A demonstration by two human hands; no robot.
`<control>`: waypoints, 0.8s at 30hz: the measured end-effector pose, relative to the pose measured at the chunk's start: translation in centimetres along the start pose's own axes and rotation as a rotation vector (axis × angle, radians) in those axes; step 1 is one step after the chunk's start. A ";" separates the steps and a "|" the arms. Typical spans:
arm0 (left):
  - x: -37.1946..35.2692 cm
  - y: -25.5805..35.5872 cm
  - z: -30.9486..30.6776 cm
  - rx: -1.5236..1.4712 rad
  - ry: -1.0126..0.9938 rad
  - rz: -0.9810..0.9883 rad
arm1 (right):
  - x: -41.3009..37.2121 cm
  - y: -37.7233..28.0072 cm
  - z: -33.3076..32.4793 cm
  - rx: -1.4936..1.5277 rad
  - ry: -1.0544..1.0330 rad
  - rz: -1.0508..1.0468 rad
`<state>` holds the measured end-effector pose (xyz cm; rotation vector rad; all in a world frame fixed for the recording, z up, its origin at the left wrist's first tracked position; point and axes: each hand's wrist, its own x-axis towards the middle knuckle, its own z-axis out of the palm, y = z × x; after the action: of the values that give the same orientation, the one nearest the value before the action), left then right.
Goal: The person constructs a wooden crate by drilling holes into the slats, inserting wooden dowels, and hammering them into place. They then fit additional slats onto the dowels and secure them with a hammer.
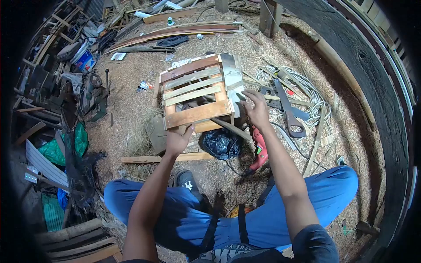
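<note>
Head view

- Slatted wooden frame sits centre, beyond the person's knees, slats running crosswise, its near board facing the person; a pale panel lies along its right side
- Near it: black plastic bag below the near board, red power tool to the right of the bag, handsaw and coiled cable farther right, loose plank on the shavings-covered ground
- Handling, my judgement: good practice is to bear the frame low at the near board with one hand and steady its right side with the other, so it does not twist; press on solid boards rather than thin slats, and keep fingertips off rough edges and any nail points; mind the tool and bag close underneath
- Left hand: at the near board's left part, palm turned upward, wrist below the board; fingers partly hidden beneath it, so cannot tell how firmly they grip, or if they do
- Right hand: beside the frame's right side, fingers loosely bent and parted, clenched on nothing; contact with the panel unclear
- Both forearms reach forward between the spread knees, right elbow slightly bent
</note>
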<state>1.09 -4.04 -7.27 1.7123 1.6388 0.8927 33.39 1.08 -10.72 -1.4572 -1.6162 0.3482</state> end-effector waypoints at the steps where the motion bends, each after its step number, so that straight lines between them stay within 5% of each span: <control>1: 0.1 0.5 0.0 0.009 -0.052 -0.116 | 0.6 0.3 0.1 -0.005 -0.053 0.002; 5: 0.6 -1.9 1.0 0.153 0.014 0.052 | 2.6 0.9 1.7 -0.024 -0.081 -0.026; 10: 0.3 -9.2 3.7 -0.392 0.086 0.046 | 4.4 1.7 3.0 -0.107 -0.072 -0.105; 11: 0.0 -9.4 3.0 -0.020 0.008 0.100 | 4.6 1.9 3.2 -0.104 -0.102 -0.096; 12: 0.1 -11.8 3.9 -0.017 0.007 0.098 | 4.7 2.1 3.4 -0.100 -0.133 -0.086; 14: 0.5 -18.1 7.2 -1.491 0.226 -0.411 | 5.2 2.2 3.3 -0.075 -0.139 -0.052; 15: 0.1 -17.7 6.9 -1.488 0.227 -0.412 | 5.4 2.2 3.2 -0.054 -0.146 -0.022; 17: -0.6 -16.3 6.1 -0.729 0.178 -0.005 | 5.7 2.6 3.2 -0.018 -0.165 0.024; 18: -0.5 -17.5 6.6 -0.728 0.179 -0.005 | 5.8 2.7 3.2 0.015 -0.183 0.067; 20: -0.2 -21.2 8.1 -1.483 0.273 -0.432 | 6.1 2.5 2.7 0.044 -0.209 0.140; 24: -0.6 -15.0 6.0 -1.364 0.208 -0.246 | 6.0 3.5 2.6 0.106 -0.192 0.178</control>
<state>-3.06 -3.56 -22.90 0.4681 0.8360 1.5498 34.30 8.27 -12.14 -1.5271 -1.5943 0.6839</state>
